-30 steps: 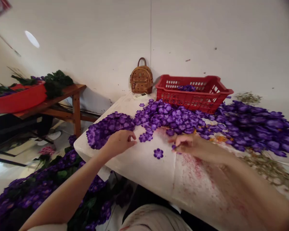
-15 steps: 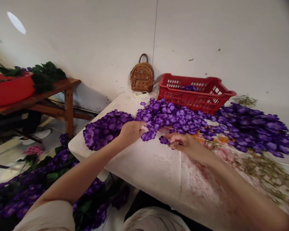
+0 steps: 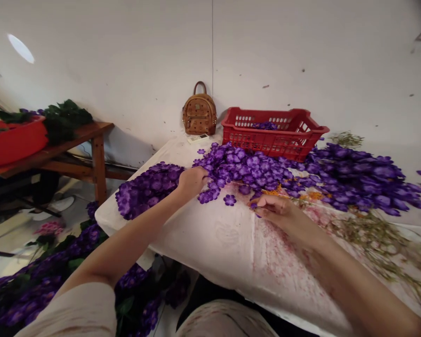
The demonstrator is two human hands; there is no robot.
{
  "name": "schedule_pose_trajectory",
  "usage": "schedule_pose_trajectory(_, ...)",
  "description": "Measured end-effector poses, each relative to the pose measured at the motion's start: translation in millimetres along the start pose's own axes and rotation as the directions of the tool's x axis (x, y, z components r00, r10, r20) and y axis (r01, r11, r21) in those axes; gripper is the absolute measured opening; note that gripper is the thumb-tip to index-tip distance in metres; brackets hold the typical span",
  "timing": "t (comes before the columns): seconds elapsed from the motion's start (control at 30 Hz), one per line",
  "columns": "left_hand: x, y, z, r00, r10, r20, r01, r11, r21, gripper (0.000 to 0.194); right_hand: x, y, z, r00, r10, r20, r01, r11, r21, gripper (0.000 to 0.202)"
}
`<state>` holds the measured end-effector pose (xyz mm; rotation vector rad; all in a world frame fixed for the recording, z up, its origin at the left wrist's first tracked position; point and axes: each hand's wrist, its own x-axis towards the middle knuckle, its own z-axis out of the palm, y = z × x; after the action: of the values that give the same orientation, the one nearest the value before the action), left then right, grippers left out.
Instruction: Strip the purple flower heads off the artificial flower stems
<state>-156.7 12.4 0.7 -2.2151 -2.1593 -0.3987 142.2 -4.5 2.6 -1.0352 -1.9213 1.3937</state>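
My left hand (image 3: pixel 192 181) is closed at the near left edge of the loose purple flower pile (image 3: pixel 245 164); what its fingertips hold is hidden. To its left lies a neat bed of purple flowers (image 3: pixel 149 187) on the white-covered table (image 3: pixel 210 238). My right hand (image 3: pixel 272 208) pinches a small purple flower (image 3: pixel 255 207) between thumb and fingers, low over the cloth. A single flower (image 3: pixel 229 200) lies flat between my hands.
A red crate (image 3: pixel 270 140) and a brown backpack (image 3: pixel 199 114) stand at the wall. Dry stems (image 3: pixel 372 229) lie at right. A wooden bench (image 3: pixel 98 164) with a red tub (image 3: pixel 17 140) is at left, flowering plants (image 3: pixel 38 276) below.
The view has shifted slightly right. My right hand has drawn away from my left, and a single flower now lies on the cloth between them.
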Motion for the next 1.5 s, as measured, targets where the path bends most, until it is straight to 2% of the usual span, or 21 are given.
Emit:
schedule_pose_trajectory(0.07,-3,2,-9.2,0.999,-0.024,-0.045,0.020,0.996,-0.083,0.023,-4,1,-3,0.997,-0.020,-0.072,0.023,0.999,0.039,0.029)
schedule_pose_trajectory(0.13,-7,10,-17.5,0.998,-0.047,-0.052,0.028,0.944,-0.329,0.025,-6,0,-4,0.987,-0.027,-0.156,0.042,0.995,0.094,0.028)
schedule_pose_trajectory(0.23,-13,32,-23.4,0.998,-0.054,0.034,0.062,0.697,-0.714,0.023,-4,-6,-2,0.959,-0.024,-0.282,0.074,0.983,0.168,0.029)
schedule_pose_trajectory(0.3,-16,50,-23.1,0.995,-0.039,0.089,0.095,0.599,-0.795,0.022,0,-9,2,0.934,-0.060,-0.351,0.135,0.972,0.194,0.029)
schedule_pose_trajectory(0.4,-17,75,-19.9,0.991,0.008,0.137,0.111,0.540,-0.834,0.021,7,-11,7,0.925,-0.119,-0.360,0.206,0.955,0.214,0.029)
schedule_pose_trajectory(0.53,-14,97,-14.5,0.981,0.067,0.183,0.130,0.475,-0.870,0.022,12,-7,9,0.937,-0.103,-0.335,0.179,0.962,0.204,0.026)
schedule_pose_trajectory(0.63,-9,105,-9.4,0.972,0.091,0.217,0.161,0.414,-0.896,0.019,13,-1,5,0.920,-0.094,-0.380,0.153,0.980,0.129,0.024)
schedule_pose_trajectory(0.83,-6,115,-2.2,0.956,0.100,0.274,0.225,0.344,-0.911,0.016,12,6,0,0.892,-0.118,-0.437,0.112,0.993,-0.039,0.019)
schedule_pose_trajectory(1.13,-8,121,4.1,0.958,0.159,0.239,0.190,0.272,-0.943,0.019,9,9,-7,0.904,-0.107,-0.414,0.109,0.994,-0.019,0.020)
schedule_pose_trajectory(1.37,-10,122,4.5,0.953,0.117,0.280,0.239,0.279,-0.930,0.024,8,8,-5,0.858,-0.131,-0.497,0.087,0.990,-0.110,0.017)
schedule_pose_trajectory(1.5,-10,125,6.1,0.950,0.153,0.273,0.227,0.263,-0.938,0.027,7,7,-2,0.879,-0.108,-0.464,0.084,0.994,-0.071,0.016)
